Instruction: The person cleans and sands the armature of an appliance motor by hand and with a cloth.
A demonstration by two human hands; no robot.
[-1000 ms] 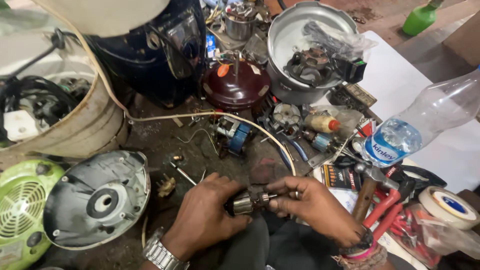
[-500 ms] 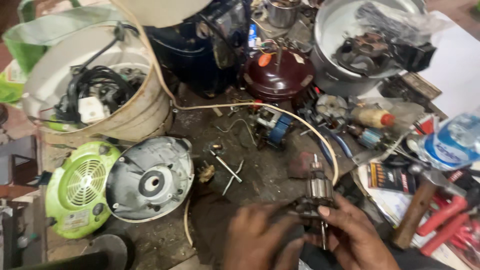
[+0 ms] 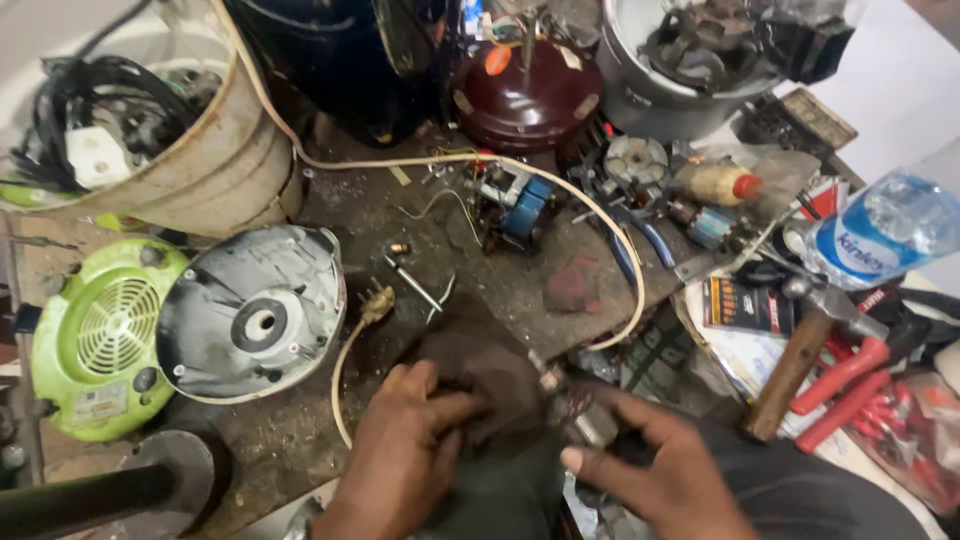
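Small motor armature [image 3: 578, 415] beneath right hand [image 3: 660, 475] fingers [image 3: 625, 410], beside dark cloth [image 3: 480, 365].

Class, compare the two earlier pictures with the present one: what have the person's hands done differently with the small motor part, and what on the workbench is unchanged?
The left hand has let go of the motor armature and now grips a dark cloth beside it. The right hand still holds the armature, lower and tilted. The green fan cover, grey motor housing and hammer lie as before.
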